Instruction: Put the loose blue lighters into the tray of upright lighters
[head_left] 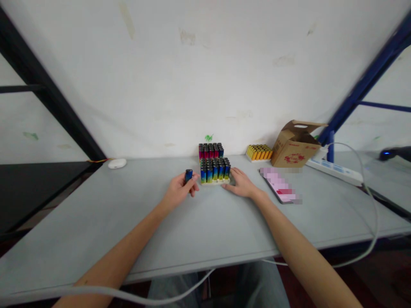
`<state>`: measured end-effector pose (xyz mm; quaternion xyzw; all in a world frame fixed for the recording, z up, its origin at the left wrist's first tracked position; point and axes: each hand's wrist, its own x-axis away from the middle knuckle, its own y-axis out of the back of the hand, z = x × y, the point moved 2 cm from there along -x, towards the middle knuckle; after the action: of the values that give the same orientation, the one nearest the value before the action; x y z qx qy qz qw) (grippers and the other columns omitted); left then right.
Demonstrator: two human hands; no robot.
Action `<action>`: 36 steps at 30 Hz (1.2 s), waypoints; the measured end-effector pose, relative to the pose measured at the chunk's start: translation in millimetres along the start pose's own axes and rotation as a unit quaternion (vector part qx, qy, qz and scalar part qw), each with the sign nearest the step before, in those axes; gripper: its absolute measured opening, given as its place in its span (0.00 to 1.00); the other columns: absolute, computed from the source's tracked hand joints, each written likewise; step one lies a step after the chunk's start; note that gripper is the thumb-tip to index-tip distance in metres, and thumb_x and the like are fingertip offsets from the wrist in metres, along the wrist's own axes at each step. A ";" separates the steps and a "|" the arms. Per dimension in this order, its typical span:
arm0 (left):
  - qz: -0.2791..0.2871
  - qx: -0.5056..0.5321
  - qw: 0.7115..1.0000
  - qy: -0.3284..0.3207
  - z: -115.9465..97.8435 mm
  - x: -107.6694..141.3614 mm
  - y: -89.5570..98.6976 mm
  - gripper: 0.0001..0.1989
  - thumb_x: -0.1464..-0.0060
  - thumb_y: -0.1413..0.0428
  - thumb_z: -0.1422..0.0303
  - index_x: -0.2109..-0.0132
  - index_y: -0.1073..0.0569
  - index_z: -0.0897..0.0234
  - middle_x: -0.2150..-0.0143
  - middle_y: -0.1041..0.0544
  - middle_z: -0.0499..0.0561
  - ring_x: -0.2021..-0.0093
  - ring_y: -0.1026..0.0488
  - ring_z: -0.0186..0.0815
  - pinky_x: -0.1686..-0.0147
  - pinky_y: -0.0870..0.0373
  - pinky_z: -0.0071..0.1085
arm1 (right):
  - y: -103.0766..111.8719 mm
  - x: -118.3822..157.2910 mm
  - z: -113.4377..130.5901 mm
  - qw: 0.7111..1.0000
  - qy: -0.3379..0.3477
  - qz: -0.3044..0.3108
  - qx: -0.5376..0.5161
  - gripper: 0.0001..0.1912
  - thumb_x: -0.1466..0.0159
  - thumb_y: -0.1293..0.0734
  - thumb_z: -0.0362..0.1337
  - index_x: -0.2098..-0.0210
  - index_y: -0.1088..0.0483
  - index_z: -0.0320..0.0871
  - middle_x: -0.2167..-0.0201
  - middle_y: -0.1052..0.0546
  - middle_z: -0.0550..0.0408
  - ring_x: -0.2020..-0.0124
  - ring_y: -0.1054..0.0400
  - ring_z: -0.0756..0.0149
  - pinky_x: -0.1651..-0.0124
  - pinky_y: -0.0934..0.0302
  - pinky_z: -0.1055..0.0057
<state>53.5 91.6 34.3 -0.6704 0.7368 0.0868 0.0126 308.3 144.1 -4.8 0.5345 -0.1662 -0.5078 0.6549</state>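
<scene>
My left hand (182, 188) is closed around a dark blue battery (189, 174), held upright just left of a white tray (215, 183). Several blue-and-yellow batteries (212, 171) with black tops stand in rows in that tray; a few places along its front right show no battery. My right hand (241, 183) rests at the tray's right front corner, thumb along the front edge and fingers along the side, holding it. Directly behind is a second group of batteries (211, 150), magenta and black with some blue at the right end.
Yellow batteries (259, 152) fill another tray by the wall. Beside it stands an open cardboard box (293, 147). A phone (278, 185) lies right of my right hand, a power strip (335, 171) farther right, a white case (117, 163) far left. A white cable (376, 214) hangs over the table edge.
</scene>
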 end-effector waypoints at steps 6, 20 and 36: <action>0.124 0.102 0.982 0.098 5.9 2.0 0.2 0.32 0.55 0.44 0.37 0.75 0.30 0.66 0.87 0.48 0.38 0.86 0.54 0.23 0.85 0.54 0.23 | 5.3 0.3 8.4 0.999 -0.006 0.029 0.028 0.34 0.36 0.35 0.51 0.40 0.39 0.33 0.41 0.31 0.35 0.40 0.39 0.48 0.35 0.47 0.54; 0.125 0.235 0.953 0.148 5.2 -0.4 3.6 0.28 0.48 0.48 0.45 0.81 0.43 0.61 0.85 0.53 0.38 0.86 0.56 0.24 0.86 0.54 0.22 | 4.1 1.1 12.7 0.997 -0.034 0.033 0.057 0.36 0.35 0.37 0.51 0.37 0.42 0.31 0.39 0.33 0.35 0.38 0.40 0.49 0.34 0.49 0.57; 0.100 0.188 0.967 0.143 15.2 1.0 -4.8 0.28 0.46 0.54 0.44 0.82 0.46 0.59 0.87 0.56 0.38 0.86 0.61 0.24 0.87 0.61 0.22 | 2.2 4.0 6.0 0.984 -0.115 0.092 0.105 0.46 0.35 0.43 0.62 0.31 0.48 0.33 0.29 0.47 0.35 0.29 0.56 0.37 0.30 0.57 0.49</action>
<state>56.7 92.4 18.7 -0.5841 0.7974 -0.1493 0.0237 306.5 137.4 -1.9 0.5209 -0.3410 -0.4833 0.6155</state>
